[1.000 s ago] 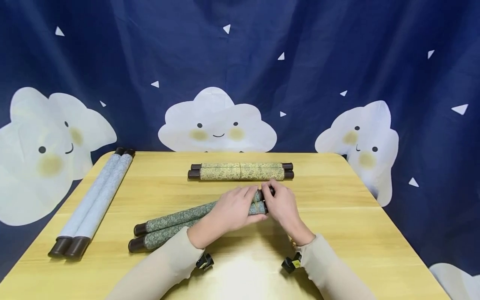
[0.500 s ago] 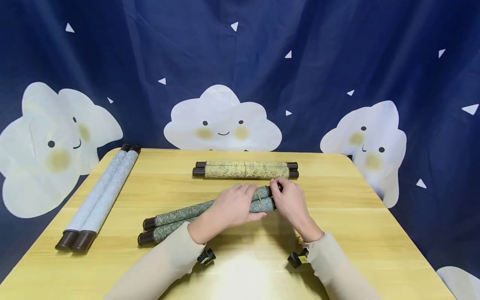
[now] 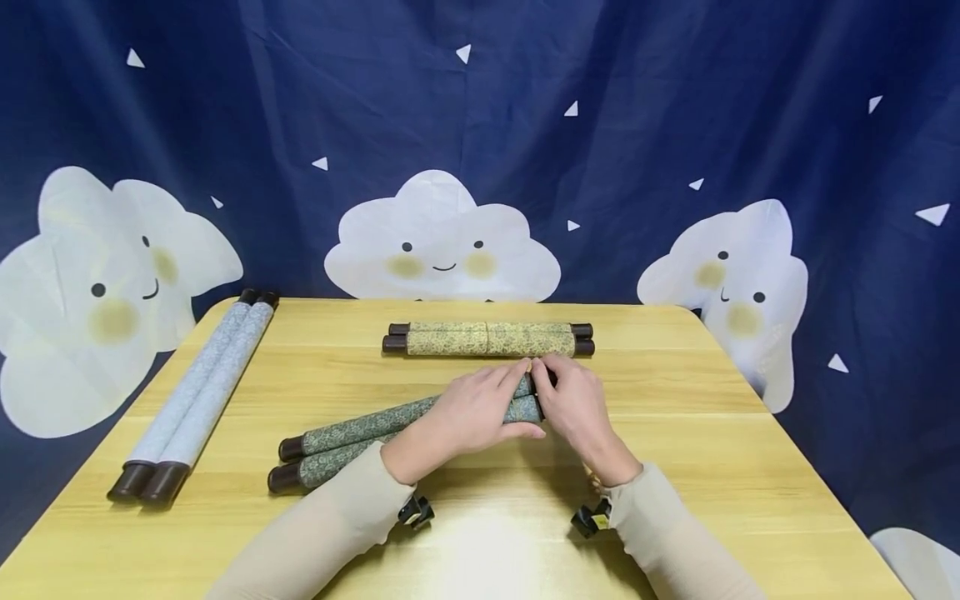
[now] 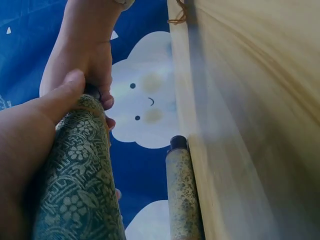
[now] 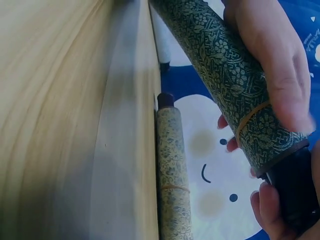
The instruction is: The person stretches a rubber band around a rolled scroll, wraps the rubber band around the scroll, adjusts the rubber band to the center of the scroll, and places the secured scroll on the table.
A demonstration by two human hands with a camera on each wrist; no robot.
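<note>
A green patterned scroll [image 3: 367, 423], rolled up as two parallel rolls with dark end caps, slants across the middle of the table, its right end raised. My left hand [image 3: 472, 408] grips it near that end, fingers over the top and thumb along the near side. At the right end my right hand [image 3: 573, 404] holds the dark end cap [image 5: 295, 192], its fingertips meeting those of the left hand. A thin tan elastic band [image 5: 252, 116] circles the scroll close to the cap, in front of the left thumb in the right wrist view.
Behind the hands lies a yellow patterned scroll [image 3: 491, 340], banded at its middle, parallel to the far edge. A longer pale blue scroll [image 3: 206, 375] lies along the left side of the wooden table [image 3: 675, 467]. A dark blue curtain [image 3: 615, 167] hangs behind.
My left fingertips have shifted right toward the right hand and now cover much of the band in the head view. The hands keep their grip on the green scroll; the view has shifted slightly.
</note>
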